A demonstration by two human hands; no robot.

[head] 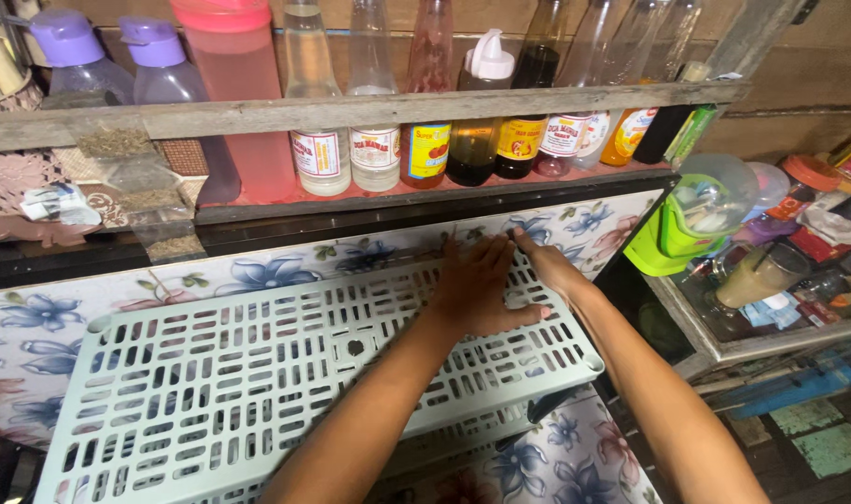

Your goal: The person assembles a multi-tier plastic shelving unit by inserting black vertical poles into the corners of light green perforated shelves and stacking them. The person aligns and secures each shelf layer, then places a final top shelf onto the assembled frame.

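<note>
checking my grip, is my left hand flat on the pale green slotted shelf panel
Touching. The head view shows the left hand pressed palm-down on the pale green shelf panel.

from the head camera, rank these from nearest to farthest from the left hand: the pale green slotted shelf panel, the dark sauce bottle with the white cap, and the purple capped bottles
1. Pale green slotted shelf panel, directly under the left hand.
2. Dark sauce bottle with white cap, on the rack just behind.
3. Purple-capped bottles, far left on the rack.
</note>
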